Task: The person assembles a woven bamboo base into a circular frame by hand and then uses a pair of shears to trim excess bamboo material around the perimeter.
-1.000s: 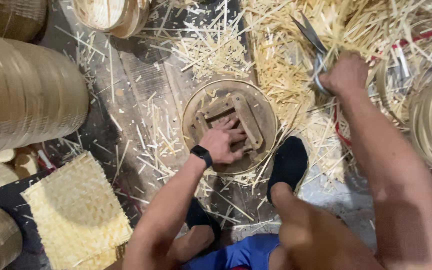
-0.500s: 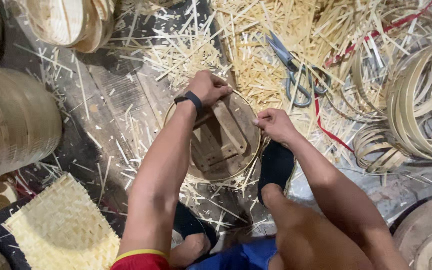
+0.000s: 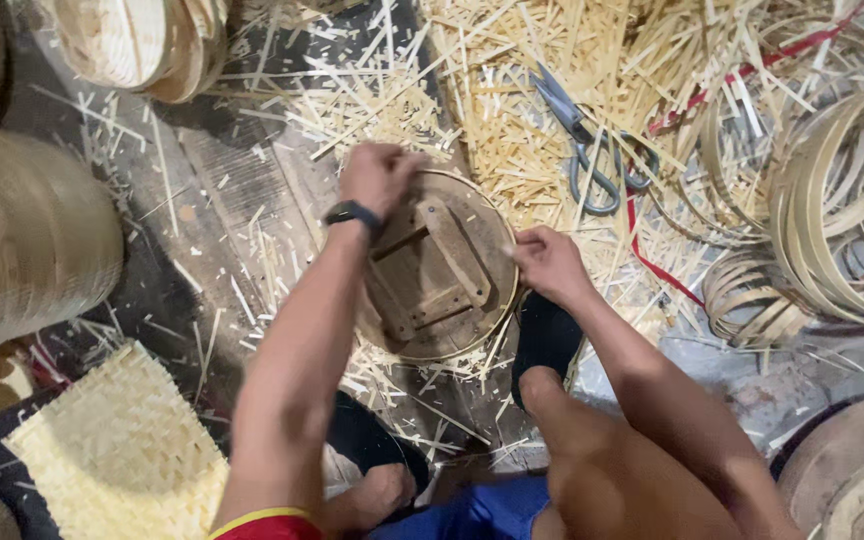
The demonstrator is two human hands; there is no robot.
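— Centre of the frame?
— A round wooden form (image 3: 440, 268) with crossed slats, lying flat on the dark floor (image 3: 167, 290), thin bamboo band along its rim.

— And the hands?
— Left hand (image 3: 380, 176) at the form's upper left edge, fingers curled tight over the rim; black wristwatch (image 3: 352, 213) just below it. Right hand (image 3: 549, 262) at the right edge, fingertips pinched on the rim band.

— Below that?
— A foot in a black sock (image 3: 544, 338) just under the right hand, touching the form's lower right edge. Blue shorts (image 3: 472, 512) at the bottom centre.

— Further out?
— Grey-handled scissors (image 3: 592, 150) in the upper right, lying on a heap of bamboo offcuts (image 3: 512, 120), near the right hand but apart from it. A red cord (image 3: 664, 272) trailing down beside them. Coiled bamboo hoops (image 3: 832, 200) stacked at the far right. A flat woven bamboo mat (image 3: 117, 450) at the lower left. Large woven baskets (image 3: 22, 240) at the left edge — one more, a smaller stack (image 3: 142, 40), at the top left. Splinters scattered over everything.
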